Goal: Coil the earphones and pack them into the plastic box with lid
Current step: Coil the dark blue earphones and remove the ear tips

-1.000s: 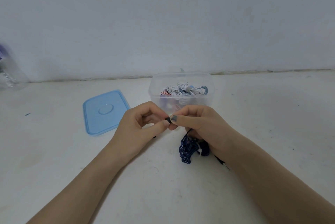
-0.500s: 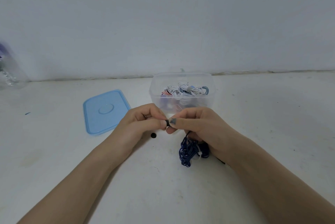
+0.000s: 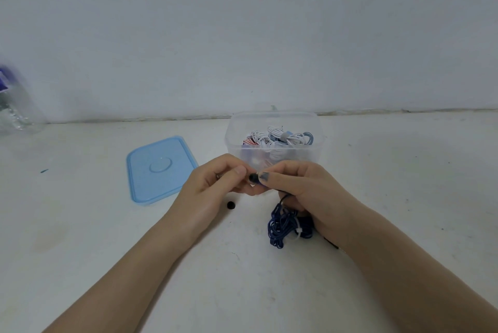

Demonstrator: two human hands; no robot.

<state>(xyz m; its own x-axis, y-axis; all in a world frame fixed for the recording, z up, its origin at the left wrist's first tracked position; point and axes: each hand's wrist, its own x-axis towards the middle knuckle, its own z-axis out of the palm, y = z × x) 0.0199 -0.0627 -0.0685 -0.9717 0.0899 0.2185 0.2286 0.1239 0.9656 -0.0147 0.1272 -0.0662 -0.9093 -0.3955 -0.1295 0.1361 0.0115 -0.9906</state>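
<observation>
Both hands meet just in front of the clear plastic box, which holds several coiled white, red and blue earphones. My right hand pinches a small black earbud of the dark blue earphones, whose bundled cable hangs from that hand onto the table. My left hand pinches the same earbud from the left with thumb and forefinger. A loose black ear tip lies on the table under my left hand. The blue lid lies flat to the left of the box.
A clear plastic bottle stands at the far left edge by the wall. The wall runs close behind the box. A small green speck marks the white table at the left.
A black ear tip has dropped onto the table below my left hand. Both hands shifted slightly and keep pinching the earbud.
</observation>
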